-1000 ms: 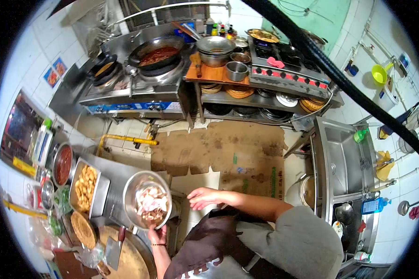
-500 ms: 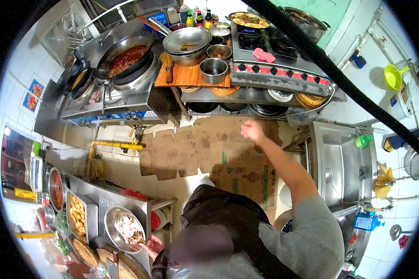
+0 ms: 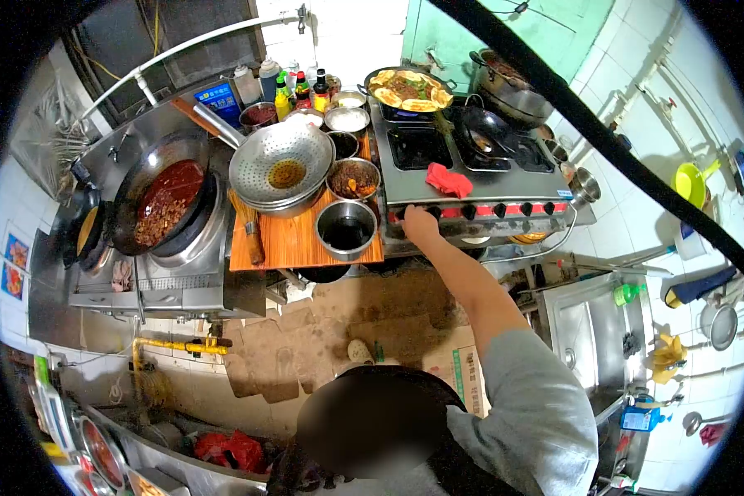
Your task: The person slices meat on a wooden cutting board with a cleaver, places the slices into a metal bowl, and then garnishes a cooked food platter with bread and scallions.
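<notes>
My right hand [image 3: 420, 225] reaches to the front panel of the gas stove [image 3: 372, 186], its fingers closed at the leftmost knob, which they mostly cover. A pink-red cloth [image 3: 449, 180] lies on the stove just above the hand. Behind it, a pan [image 3: 409, 89] ringed with pale flat pieces around a brown and green filling stands on the back left burner. A metal pot of dark liquid [image 3: 346, 229] is left of the hand on the wooden board [image 3: 299, 251]. My left hand is out of sight.
A large wok of red sauce [image 3: 168, 198] sits at the left. A perforated strainer [image 3: 281, 163] rests on a bowl on the board. Bottles [image 3: 302, 89] stand behind. A black pan [image 3: 485, 132] and a big pot [image 3: 508, 87] occupy the stove's right. A sink [image 3: 587, 331] is at the right.
The view has moved toward the stoves. My right hand has gone from over the floor to the stove knob. My left hand, earlier at the bowl of meat, has left the view along with that bowl.
</notes>
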A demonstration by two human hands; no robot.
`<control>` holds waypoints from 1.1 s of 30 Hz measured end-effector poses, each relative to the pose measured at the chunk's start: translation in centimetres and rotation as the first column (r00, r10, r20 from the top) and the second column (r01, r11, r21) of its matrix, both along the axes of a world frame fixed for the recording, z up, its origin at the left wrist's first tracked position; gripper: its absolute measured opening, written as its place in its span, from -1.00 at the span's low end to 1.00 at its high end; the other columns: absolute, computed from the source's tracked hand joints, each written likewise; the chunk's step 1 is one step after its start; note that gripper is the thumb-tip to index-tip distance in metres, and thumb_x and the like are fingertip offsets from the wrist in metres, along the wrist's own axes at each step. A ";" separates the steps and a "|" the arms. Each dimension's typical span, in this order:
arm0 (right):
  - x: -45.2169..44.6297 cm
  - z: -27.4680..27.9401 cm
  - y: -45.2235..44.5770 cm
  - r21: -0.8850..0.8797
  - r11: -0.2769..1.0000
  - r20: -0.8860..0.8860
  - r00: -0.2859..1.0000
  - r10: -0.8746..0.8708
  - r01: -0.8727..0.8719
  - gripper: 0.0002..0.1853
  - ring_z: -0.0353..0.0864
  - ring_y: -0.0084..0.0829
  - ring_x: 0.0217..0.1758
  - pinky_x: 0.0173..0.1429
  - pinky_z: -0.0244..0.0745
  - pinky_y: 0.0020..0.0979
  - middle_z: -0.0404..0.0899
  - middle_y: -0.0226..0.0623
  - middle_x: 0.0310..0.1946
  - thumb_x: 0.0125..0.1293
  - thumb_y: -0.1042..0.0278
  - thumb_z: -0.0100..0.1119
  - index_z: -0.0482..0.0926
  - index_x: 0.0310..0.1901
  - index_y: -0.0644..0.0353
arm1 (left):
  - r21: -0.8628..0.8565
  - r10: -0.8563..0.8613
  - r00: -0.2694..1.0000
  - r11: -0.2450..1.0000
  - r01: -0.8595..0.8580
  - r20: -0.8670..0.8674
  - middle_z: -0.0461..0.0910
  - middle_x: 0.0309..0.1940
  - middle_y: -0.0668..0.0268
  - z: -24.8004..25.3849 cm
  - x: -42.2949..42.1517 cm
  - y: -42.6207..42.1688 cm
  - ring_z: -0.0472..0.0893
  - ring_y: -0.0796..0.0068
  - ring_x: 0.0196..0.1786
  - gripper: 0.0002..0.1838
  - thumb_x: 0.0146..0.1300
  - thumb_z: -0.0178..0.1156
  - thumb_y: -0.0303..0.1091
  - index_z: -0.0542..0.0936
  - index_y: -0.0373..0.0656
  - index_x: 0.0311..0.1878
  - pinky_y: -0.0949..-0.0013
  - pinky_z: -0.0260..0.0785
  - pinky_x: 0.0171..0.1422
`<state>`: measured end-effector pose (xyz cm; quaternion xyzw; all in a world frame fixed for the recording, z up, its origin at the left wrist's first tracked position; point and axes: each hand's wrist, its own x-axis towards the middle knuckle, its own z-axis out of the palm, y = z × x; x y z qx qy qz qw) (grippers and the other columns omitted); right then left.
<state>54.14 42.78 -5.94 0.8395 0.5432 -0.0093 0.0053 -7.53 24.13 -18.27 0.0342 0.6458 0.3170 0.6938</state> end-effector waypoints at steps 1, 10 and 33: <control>0.0 0.5 0.1 -0.041 0.999 -0.007 1.000 -0.007 0.007 -0.58 0.60 -0.22 -0.24 -0.30 0.56 -0.42 0.51 -0.04 -0.24 0.22 0.05 0.12 0.38 -0.17 0.32 | 0.003 -0.019 1.000 1.000 0.019 -0.017 0.57 -0.42 0.14 0.1 -0.2 1.4 0.56 0.32 -0.44 -0.69 0.16 0.15 -0.14 0.47 -0.21 -0.24 0.31 0.45 -0.41; 2.6 -2.6 -1.5 0.127 0.987 -0.195 0.973 0.123 -0.099 -0.60 0.57 -0.02 -0.44 -0.33 0.46 -0.09 0.55 0.05 -0.53 0.37 0.12 -0.19 0.44 -0.39 0.33 | 0.036 0.103 0.991 0.994 -0.100 -0.089 0.56 -0.43 0.13 3.3 2.0 -1.2 0.57 0.33 -0.48 -0.82 0.23 0.09 -0.32 0.43 -0.24 -0.24 0.32 0.45 -0.44; -9.4 -5.4 -3.8 -0.290 0.403 -0.957 0.276 -0.094 -0.868 -0.81 0.56 -0.42 -0.48 -0.46 0.42 -0.45 0.51 -0.22 -0.45 0.30 0.39 0.01 0.41 -0.16 0.34 | 0.156 0.679 0.681 0.730 -0.665 -0.274 0.58 -0.30 0.30 9.7 18.9 -27.8 0.61 0.44 -0.34 -0.79 0.28 0.08 -0.25 0.46 -0.17 -0.14 0.37 0.49 -0.22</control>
